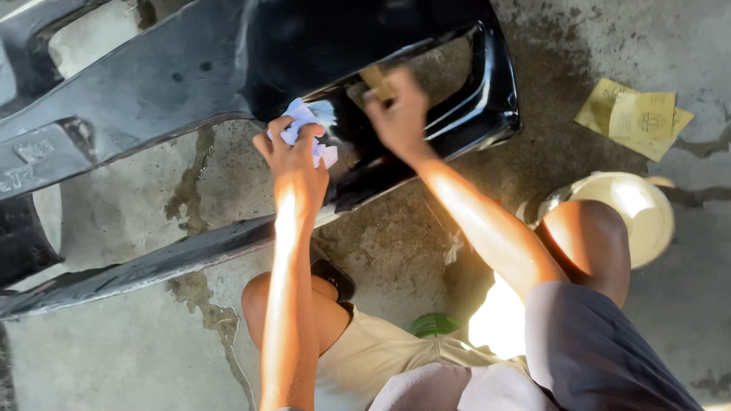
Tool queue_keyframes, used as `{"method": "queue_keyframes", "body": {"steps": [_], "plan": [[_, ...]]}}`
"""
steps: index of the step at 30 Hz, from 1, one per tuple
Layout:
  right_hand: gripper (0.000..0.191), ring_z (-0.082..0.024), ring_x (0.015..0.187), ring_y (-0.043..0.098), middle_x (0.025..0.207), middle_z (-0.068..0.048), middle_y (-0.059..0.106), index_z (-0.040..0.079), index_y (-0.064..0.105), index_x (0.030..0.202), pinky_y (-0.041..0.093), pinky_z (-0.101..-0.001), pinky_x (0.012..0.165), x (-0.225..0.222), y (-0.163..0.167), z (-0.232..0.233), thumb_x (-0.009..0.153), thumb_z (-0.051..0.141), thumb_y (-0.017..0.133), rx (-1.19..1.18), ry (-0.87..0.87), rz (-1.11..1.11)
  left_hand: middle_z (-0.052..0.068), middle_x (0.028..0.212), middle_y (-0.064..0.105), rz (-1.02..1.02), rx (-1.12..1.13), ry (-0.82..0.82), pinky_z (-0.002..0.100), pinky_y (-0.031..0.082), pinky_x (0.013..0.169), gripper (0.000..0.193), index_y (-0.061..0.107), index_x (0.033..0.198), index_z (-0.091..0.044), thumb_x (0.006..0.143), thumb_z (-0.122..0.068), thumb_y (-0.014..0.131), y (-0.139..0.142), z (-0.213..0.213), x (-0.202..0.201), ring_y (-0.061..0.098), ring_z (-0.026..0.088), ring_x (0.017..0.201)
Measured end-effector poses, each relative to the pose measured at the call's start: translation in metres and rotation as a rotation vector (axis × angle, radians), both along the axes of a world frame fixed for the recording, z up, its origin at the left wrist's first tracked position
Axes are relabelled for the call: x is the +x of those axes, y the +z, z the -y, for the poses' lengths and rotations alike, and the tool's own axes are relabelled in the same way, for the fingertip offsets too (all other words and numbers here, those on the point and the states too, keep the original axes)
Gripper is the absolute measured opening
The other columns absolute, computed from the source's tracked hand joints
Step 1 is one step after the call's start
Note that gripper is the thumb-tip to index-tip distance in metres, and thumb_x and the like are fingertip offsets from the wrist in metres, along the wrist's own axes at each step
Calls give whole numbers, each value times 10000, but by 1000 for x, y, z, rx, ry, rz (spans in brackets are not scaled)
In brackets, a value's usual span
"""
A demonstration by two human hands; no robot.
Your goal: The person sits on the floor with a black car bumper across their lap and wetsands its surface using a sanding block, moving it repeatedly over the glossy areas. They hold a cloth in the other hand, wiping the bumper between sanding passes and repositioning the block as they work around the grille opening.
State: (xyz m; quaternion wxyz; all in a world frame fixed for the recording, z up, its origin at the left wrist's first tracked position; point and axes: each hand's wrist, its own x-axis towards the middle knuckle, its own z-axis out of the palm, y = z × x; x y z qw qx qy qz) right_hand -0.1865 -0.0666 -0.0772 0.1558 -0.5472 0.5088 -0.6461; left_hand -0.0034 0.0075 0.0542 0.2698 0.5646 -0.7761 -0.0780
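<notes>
A person crouches over a large black car bumper (175,84) that lies on a wet concrete floor (114,358). The bumper stretches from the left edge to the upper right, where its glossy end curves around an open cut-out.

The left hand (293,156) presses a crumpled pale cloth (304,122) against the shiny black surface just left of the cut-out. Its grip is closed around the cloth, fingers bunched over it, with part of the cloth sticking out above and to the right of the knuckles.

The right hand (400,114) sits just beside the left one, a little higher, at the lower edge of the cut-out. Its grip is closed on a small tan piece of sandpaper (375,80), which pokes up above the fingers and touches the bumper. The hand is slightly blurred, so the exact shape of the piece is hard to tell.

Both forearms reach up from the bottom of the view, with bare knees below them. To the right, near the person's right knee, a cream-coloured bowl (640,209) stands on the floor. Further up on the right lie yellow sheets of sandpaper (636,114), well apart from the bumper. A green round object (434,325) shows between the legs, partly hidden.
</notes>
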Motion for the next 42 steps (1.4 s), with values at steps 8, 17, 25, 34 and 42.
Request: {"method": "queue_keyframes", "body": {"steps": [8, 17, 25, 34, 42], "plan": [[223, -239, 763, 627, 895, -123, 597, 21, 547, 943, 503, -352, 663, -27, 23, 17, 899, 47, 765, -60, 192, -163, 148, 1371, 448, 35, -61, -24, 492, 493, 900, 484, 694, 1110, -96, 697, 147, 765, -7, 0, 8, 384, 425, 1247], [292, -208, 841, 721, 938, -114, 727, 41, 623, 1006, 559, -346, 709, -69, 24, 17, 860, 147, 853, 160, 116, -185, 147, 1349, 481, -7, -59, -46, 494, 483, 957, 480, 690, 1105, -111, 707, 155, 732, -19, -2, 12, 410, 429, 1238], [453, -264, 881, 739, 1109, -89, 730, 123, 650, 1295, 575, -396, 739, -296, 60, -23, 881, 271, 759, 1231, 423, -504, 165, 1357, 478, -75, -54, -94, 491, 477, 983, 479, 684, 1111, -99, 707, 153, 739, -19, -4, 10, 417, 433, 1240], [754, -249, 1074, 656, 1290, -42, 593, 149, 368, 1499, 563, -419, 933, -327, -85, -244, 868, 210, 777, 1908, 235, -397, 155, 1363, 458, 2, -45, -85, 478, 502, 967, 485, 693, 1095, -98, 685, 154, 761, -18, -8, 9, 400, 428, 1243], [657, -233, 975, 638, 1208, -46, 636, 182, 445, 1488, 522, -402, 840, -315, -102, -259, 905, 280, 729, 1813, 68, -376, 152, 1351, 452, 70, -78, -51, 497, 480, 975, 516, 698, 1099, -110, 661, 149, 778, -13, -9, 10, 393, 432, 1246]]}}
